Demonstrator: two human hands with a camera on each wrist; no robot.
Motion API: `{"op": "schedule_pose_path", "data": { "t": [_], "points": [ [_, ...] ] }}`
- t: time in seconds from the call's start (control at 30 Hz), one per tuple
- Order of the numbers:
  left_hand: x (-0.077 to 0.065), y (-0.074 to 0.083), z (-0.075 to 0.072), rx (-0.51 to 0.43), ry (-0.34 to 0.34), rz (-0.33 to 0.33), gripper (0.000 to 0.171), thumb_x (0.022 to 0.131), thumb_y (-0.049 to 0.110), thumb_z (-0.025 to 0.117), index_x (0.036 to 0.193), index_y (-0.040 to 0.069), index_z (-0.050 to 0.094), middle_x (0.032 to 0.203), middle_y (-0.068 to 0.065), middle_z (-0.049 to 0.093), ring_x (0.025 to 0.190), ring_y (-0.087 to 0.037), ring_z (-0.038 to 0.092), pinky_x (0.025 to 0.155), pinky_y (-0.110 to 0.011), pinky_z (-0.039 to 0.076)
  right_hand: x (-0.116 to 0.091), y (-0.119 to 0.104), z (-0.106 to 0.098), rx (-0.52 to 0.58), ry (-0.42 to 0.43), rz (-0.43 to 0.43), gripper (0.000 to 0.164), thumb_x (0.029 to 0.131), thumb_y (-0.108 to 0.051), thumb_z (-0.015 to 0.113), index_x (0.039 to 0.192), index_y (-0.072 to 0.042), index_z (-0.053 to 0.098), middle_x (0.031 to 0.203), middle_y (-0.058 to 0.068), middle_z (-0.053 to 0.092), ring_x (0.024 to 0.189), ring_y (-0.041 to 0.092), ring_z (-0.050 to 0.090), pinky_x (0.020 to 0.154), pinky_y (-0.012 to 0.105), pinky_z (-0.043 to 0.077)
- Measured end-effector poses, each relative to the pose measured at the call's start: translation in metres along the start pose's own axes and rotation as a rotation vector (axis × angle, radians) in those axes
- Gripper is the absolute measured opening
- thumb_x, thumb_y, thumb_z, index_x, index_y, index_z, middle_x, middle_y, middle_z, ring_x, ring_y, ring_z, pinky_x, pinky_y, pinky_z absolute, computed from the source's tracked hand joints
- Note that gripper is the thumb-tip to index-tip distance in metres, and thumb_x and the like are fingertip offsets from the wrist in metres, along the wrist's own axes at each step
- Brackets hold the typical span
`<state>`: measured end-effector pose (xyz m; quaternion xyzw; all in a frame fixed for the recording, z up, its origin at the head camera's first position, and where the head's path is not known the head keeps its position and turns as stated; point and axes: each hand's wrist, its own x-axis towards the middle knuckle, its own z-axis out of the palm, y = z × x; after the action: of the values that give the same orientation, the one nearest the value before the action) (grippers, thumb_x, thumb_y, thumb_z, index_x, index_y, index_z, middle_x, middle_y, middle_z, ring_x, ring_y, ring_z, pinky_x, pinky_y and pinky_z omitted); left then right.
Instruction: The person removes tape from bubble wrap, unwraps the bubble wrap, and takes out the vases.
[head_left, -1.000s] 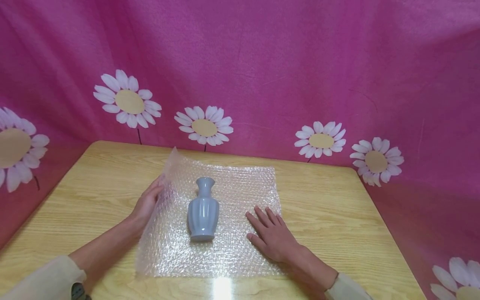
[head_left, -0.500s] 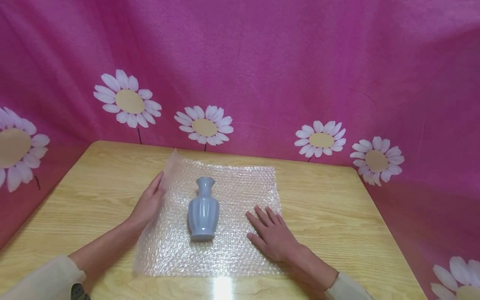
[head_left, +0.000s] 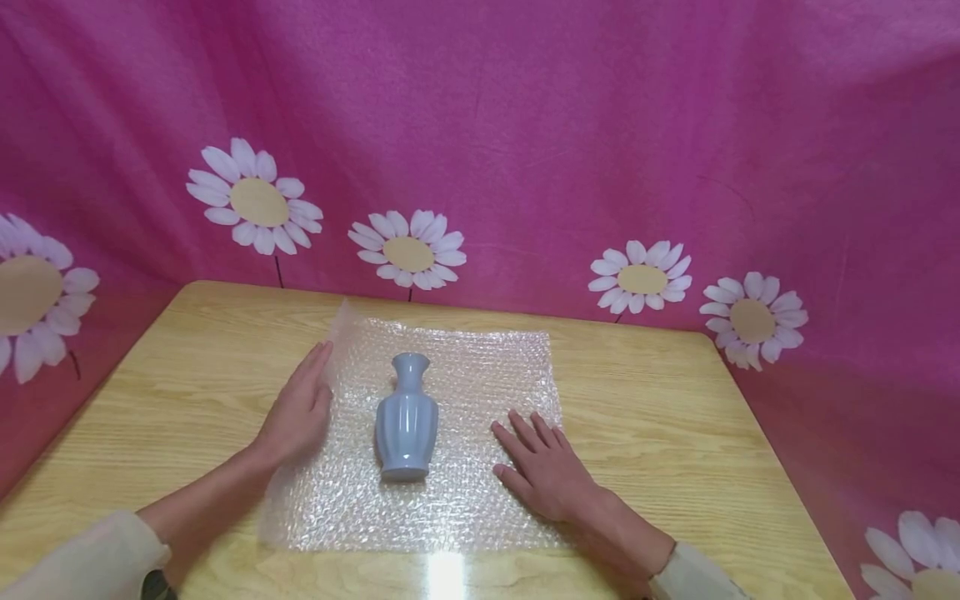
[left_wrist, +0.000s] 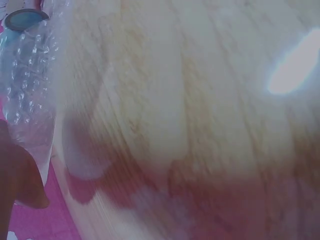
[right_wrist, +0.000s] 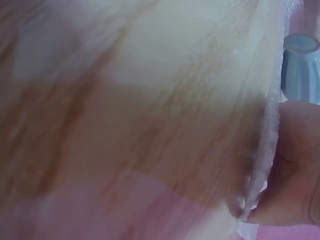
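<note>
Head view: we find the vase (head_left: 407, 429) lying on the bubble wrap (head_left: 465, 508), neck pointing away. The left hand (head_left: 296, 412), fingers straight, touches the wrap's left edge; the right hand (head_left: 547, 477) rests opposite, fingers spread.

Left wrist view: fingers mostly cropped; grip unconfirmed.

Right wrist view: vase base visible beyond the hand. We recommend light, even pressure, lest the vase roll.

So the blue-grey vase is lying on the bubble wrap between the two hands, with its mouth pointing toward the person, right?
Not quite: the mouth of the vase points the opposite way, toward the pink cloth, as the head view shows. The rest is right.
</note>
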<state>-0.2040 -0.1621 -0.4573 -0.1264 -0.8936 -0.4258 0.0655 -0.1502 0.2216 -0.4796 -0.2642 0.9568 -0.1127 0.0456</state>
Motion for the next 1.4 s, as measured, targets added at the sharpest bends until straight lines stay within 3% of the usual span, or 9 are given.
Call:
{"op": "schedule_pose_path", "data": {
  "t": [0.3, 0.77, 1.03, 1.4],
  "points": [
    [-0.002, -0.006, 0.004, 0.236, 0.052, 0.118, 0.053, 0.103, 0.007, 0.040, 0.154, -0.002, 0.031, 0.159, -0.024, 0.025, 0.144, -0.044, 0.024, 0.116, -0.056, 0.023, -0.001, -0.008, -0.009, 0.034, 0.005, -0.009, 0.060, 0.106, -0.044, 0.042, 0.156, -0.012, 0.036, 0.160, 0.019, 0.027, 0.145, 0.047, 0.019, 0.112, 0.067, 0.021],
    [-0.003, -0.017, 0.001, 0.329, 0.050, 0.167, 0.050, 0.101, 0.007, 0.042, 0.149, -0.005, 0.039, 0.155, -0.029, 0.030, 0.141, -0.048, 0.026, 0.115, -0.059, 0.021, -0.001, -0.006, -0.007, 0.018, -0.010, 0.002, 0.061, 0.106, -0.046, 0.039, 0.157, -0.015, 0.032, 0.162, 0.016, 0.024, 0.146, 0.044, 0.017, 0.113, 0.066, 0.020],
    [-0.002, -0.016, 0.005, 0.602, -0.007, 0.312, 0.051, 0.099, 0.017, 0.049, 0.146, -0.001, 0.046, 0.150, -0.025, 0.041, 0.139, -0.042, 0.035, 0.114, -0.061, 0.022, -0.001, -0.010, -0.013, 0.011, -0.027, 0.002, 0.060, 0.106, -0.043, 0.042, 0.156, -0.011, 0.034, 0.161, 0.019, 0.025, 0.146, 0.046, 0.018, 0.113, 0.067, 0.020],
    [-0.004, -0.010, 0.009, 0.589, -0.095, 0.317, 0.057, 0.103, 0.035, 0.045, 0.153, 0.006, 0.039, 0.155, -0.024, 0.034, 0.140, -0.041, 0.033, 0.115, -0.056, 0.026, 0.000, -0.013, -0.014, 0.003, -0.041, 0.021, 0.060, 0.106, -0.043, 0.041, 0.157, -0.012, 0.034, 0.162, 0.017, 0.024, 0.146, 0.045, 0.017, 0.114, 0.065, 0.019]
  ]
}}
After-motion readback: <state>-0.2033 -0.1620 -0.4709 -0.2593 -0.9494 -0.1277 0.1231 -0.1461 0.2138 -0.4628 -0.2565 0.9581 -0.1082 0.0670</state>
